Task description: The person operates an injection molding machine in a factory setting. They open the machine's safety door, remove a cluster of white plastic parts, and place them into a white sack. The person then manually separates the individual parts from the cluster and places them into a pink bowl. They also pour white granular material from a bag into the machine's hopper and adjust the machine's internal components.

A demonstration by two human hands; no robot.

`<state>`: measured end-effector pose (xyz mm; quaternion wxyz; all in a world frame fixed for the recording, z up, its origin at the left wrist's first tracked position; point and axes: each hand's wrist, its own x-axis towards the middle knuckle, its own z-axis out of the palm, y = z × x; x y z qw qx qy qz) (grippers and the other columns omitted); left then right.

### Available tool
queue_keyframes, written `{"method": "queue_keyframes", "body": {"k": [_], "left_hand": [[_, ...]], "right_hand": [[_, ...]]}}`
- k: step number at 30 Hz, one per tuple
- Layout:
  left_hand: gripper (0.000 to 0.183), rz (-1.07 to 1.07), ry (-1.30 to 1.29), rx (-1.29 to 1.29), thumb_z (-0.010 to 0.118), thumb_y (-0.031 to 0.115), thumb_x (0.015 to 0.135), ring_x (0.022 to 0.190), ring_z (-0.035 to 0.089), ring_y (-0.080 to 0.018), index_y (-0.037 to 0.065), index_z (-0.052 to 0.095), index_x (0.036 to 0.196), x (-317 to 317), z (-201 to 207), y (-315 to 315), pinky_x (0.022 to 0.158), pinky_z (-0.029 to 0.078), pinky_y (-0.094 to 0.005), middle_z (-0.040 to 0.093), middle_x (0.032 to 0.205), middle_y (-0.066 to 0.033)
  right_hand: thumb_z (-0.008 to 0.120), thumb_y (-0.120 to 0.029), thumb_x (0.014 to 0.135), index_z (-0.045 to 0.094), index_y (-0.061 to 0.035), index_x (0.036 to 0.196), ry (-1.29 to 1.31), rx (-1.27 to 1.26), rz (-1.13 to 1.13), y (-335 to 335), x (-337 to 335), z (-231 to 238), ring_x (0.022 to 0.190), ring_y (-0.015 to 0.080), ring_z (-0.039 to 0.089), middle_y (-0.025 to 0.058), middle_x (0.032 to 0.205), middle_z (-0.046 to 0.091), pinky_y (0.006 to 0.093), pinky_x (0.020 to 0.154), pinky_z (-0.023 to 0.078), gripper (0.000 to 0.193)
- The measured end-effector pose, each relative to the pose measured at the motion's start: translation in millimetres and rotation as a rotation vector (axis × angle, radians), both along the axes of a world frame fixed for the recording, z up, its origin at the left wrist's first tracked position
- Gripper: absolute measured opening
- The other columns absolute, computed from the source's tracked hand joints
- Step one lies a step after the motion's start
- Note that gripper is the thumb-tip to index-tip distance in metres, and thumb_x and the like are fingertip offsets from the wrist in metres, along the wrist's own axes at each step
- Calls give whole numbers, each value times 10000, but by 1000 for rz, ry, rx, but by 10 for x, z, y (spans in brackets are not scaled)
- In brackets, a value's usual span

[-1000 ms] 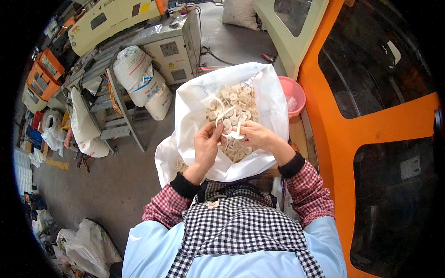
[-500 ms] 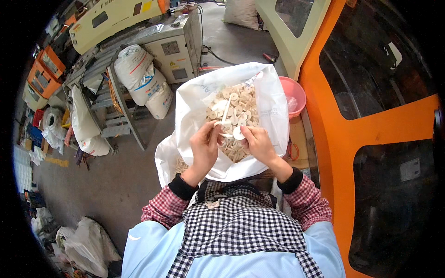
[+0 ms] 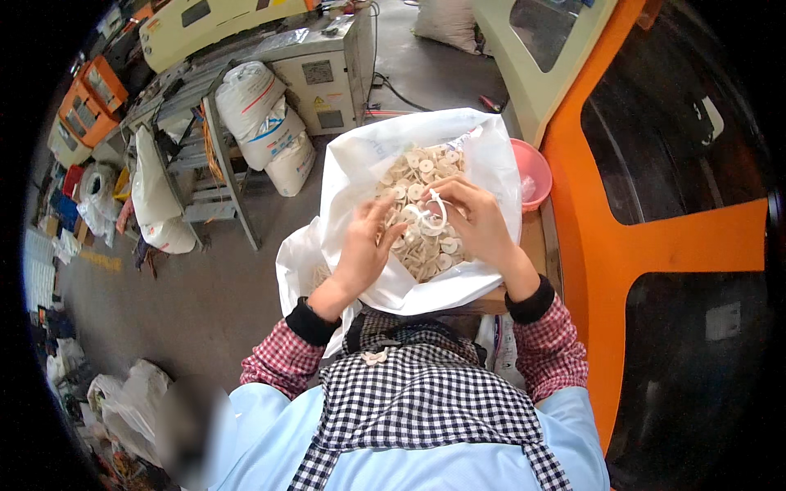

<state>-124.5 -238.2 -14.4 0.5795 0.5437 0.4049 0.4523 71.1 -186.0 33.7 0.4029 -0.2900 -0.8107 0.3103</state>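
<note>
A white bag (image 3: 348, 180) stands open in front of me, filled with off-white plastic pieces (image 3: 426, 168), many of them round discs with a small centre hole. Over this heap my right hand (image 3: 485, 227) pinches a white curved plastic strap (image 3: 440, 214) bent into a loop. Its lower end is hard to tell from the pieces behind it. My left hand (image 3: 364, 252) hovers at the heap's left side, thumb and fingers apart, with nothing visible between them. The fingertips point toward the strap.
A second white bag (image 3: 296, 260) stands against the first at lower left. Right of the bags are a pink basin (image 3: 530, 168) and an orange machine frame (image 3: 589, 278). Stacked full sacks (image 3: 282, 135) stand by a metal rack (image 3: 209, 213). A blurred dark shape (image 3: 192, 425) shows at lower left.
My left hand has let go of the white piece and moved away, its fingers spreading. My right hand has moved up and holds the looped strap. The view has shifted slightly.
</note>
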Motion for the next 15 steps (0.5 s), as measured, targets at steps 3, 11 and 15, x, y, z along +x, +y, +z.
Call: {"method": "queue_keyframes", "body": {"k": [3,11,15], "left_hand": [[358,-8,-178,-144,435,289,942,628,538,-139,4,471,1154,56,9,-221,564,454,-244,572,872,-102],[198,-68,-793,-275,411,156,959,594,545,-119,3,517,1026,71,89,-310,491,434,-207,578,822,-55],[97,334,86,391,480,53,904,596,565,-155,-4,554,931,29,190,-386,509,445,-225,603,813,-77]], "right_hand": [[581,41,773,613,12,997,-76,376,-78,-199,-116,42,897,228,610,124,1099,573,292,732,519,228],[597,-63,706,605,58,957,-420,675,-44,-596,-170,250,782,218,598,134,1196,533,317,667,509,278],[591,-79,760,609,11,922,-376,289,-20,-589,-77,144,674,237,589,149,961,613,330,616,496,187]]}}
